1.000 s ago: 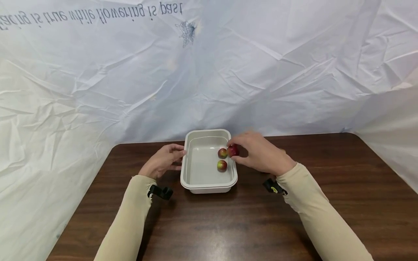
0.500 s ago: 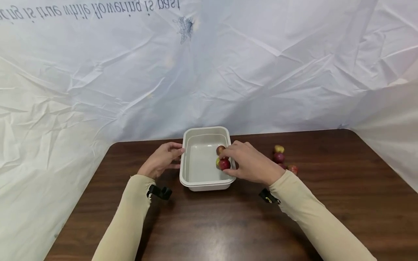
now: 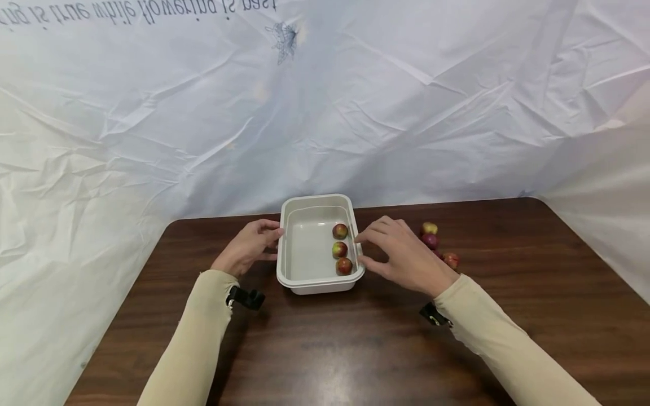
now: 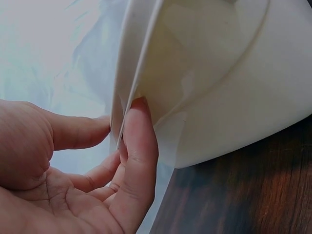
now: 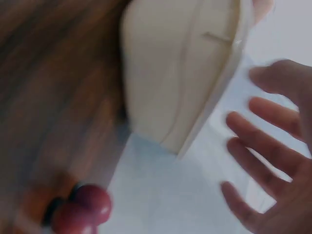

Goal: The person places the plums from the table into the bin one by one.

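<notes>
A pale grey plastic tub [image 3: 308, 254] stands near the table's far edge. Three small red-and-yellow apples lie in a row along its right side: a back one [image 3: 340, 230], a middle one [image 3: 339, 249] and a front one [image 3: 343, 266]. My left hand [image 3: 250, 248] holds the tub's left rim; the left wrist view shows the thumb on one side of the rim [image 4: 127, 63] and a finger on the other. Beside the right rim is my right hand [image 3: 405, 255], holding nothing; its fingers [image 5: 263, 139] are spread in the right wrist view.
Several more small apples [image 3: 430, 241] sit in a cluster on the dark wooden table [image 3: 325, 344], behind and right of my right hand. A wrinkled white sheet [image 3: 355, 113] with printed lettering hangs just behind the table.
My right hand brought a red apple into the tub's front right, let it go and drew back to the right. The left hand stayed at the left rim.
</notes>
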Motion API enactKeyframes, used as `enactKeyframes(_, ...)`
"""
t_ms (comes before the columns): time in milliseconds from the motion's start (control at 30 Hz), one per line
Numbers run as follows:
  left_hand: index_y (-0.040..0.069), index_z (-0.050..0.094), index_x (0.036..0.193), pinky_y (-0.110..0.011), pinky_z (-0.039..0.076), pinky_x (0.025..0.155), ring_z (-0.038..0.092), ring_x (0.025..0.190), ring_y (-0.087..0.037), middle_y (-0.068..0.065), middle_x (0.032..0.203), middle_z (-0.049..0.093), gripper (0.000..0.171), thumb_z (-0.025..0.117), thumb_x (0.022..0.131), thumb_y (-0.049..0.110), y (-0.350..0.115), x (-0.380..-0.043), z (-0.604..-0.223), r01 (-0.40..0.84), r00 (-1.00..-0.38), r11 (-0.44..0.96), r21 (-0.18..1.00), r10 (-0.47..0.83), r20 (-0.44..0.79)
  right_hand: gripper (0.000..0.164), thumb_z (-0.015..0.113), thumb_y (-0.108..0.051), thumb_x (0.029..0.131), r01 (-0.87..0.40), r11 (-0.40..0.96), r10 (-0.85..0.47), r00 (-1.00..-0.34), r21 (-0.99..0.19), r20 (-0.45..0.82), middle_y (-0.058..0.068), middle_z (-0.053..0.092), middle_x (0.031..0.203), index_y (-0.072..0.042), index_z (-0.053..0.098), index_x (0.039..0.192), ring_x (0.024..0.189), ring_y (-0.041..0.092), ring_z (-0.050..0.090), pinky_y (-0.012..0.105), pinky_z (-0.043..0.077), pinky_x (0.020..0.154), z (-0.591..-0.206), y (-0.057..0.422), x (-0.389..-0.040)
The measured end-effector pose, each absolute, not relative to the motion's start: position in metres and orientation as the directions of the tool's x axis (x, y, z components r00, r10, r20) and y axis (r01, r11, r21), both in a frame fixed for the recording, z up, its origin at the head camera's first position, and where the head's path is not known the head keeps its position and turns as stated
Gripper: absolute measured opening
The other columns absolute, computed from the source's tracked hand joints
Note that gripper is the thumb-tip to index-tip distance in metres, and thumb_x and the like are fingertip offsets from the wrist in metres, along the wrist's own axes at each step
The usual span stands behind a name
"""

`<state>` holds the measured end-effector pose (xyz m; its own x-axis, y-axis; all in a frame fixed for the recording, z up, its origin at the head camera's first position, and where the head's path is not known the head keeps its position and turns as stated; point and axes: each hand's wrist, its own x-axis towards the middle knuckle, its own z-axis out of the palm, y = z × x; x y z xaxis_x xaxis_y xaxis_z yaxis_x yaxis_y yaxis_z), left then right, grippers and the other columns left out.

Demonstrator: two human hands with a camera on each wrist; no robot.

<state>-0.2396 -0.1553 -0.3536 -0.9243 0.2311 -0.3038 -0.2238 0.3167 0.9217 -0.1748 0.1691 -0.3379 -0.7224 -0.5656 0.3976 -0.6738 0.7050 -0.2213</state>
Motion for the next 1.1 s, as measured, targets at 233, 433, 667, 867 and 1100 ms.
enactKeyframes(233, 0.004, 0.046, 0.145, -0.038, 0.063, 0.087, 0.063, 0.102, -0.025, -0.017, 0.129, 0.058, 0.043, 0.054, 0.108, 0.023, -0.157, -0.239, -0.353, -0.224, -0.928, 0.335, 0.915, 0.213, -0.305, 0.030, 0.079, -0.030, 0.090, -0.619, 0.762, -0.484, -0.739, -0.189, 0.468, 0.003, 0.068, 0.117, -0.017, 0.070, 0.115, 0.109, 0.023, 0.056, 0.051, 0.042, 0.095, -0.342, 0.197, -0.180)
enactKeyframes(433, 0.004, 0.045, 0.147, -0.037, 0.063, 0.086, 0.063, 0.102, -0.025, -0.018, 0.129, 0.058, 0.044, 0.053, 0.108, 0.024, -0.159, -0.238, -0.352, -0.208, -0.929, 0.364, 0.908, 0.217, -0.300, 0.034, 0.080, -0.030, 0.088, -0.582, 0.800, -0.456, -0.748, -0.146, 0.483, 0.006, 0.069, 0.117, -0.014, 0.069, 0.116, 0.111, 0.029, 0.057, 0.052, 0.044, 0.091, -0.341, 0.217, -0.190)
enactKeyframes(667, 0.002, 0.043, 0.147, -0.036, 0.063, 0.085, 0.063, 0.104, -0.025, -0.020, 0.133, 0.056, 0.045, 0.051, 0.109, 0.025, -0.157, -0.237, -0.352, -0.218, -0.929, 0.352, 0.910, 0.210, -0.304, 0.039, 0.080, -0.031, 0.089, -0.502, 0.851, -0.419, -0.827, -0.156, 0.375, 0.010, 0.068, 0.122, -0.013, 0.068, 0.121, 0.116, 0.032, 0.055, 0.057, 0.043, 0.096, -0.342, 0.235, -0.204)
enactKeyframes(867, 0.002, 0.043, 0.147, -0.034, 0.063, 0.084, 0.062, 0.104, -0.025, -0.018, 0.132, 0.054, 0.046, 0.050, 0.110, 0.028, -0.157, -0.235, -0.351, -0.235, -0.926, 0.354, 0.905, 0.202, -0.319, 0.044, 0.078, -0.035, 0.091, -0.452, 0.876, -0.401, -0.876, -0.167, 0.267, 0.012, 0.065, 0.128, -0.012, 0.066, 0.127, 0.119, 0.033, 0.053, 0.058, 0.041, 0.099, -0.345, 0.246, -0.212)
enactKeyframes(1100, 0.001, 0.042, 0.147, -0.035, 0.063, 0.086, 0.065, 0.104, -0.024, -0.019, 0.132, 0.056, 0.047, 0.053, 0.108, 0.026, -0.159, -0.232, -0.351, -0.238, -0.914, 0.356, 0.904, 0.232, -0.332, 0.047, 0.077, -0.034, 0.092, -0.442, 0.880, -0.415, -0.894, -0.174, 0.168, 0.015, 0.064, 0.133, -0.009, 0.064, 0.130, 0.126, 0.037, 0.051, 0.062, 0.039, 0.102, -0.346, 0.251, -0.219)
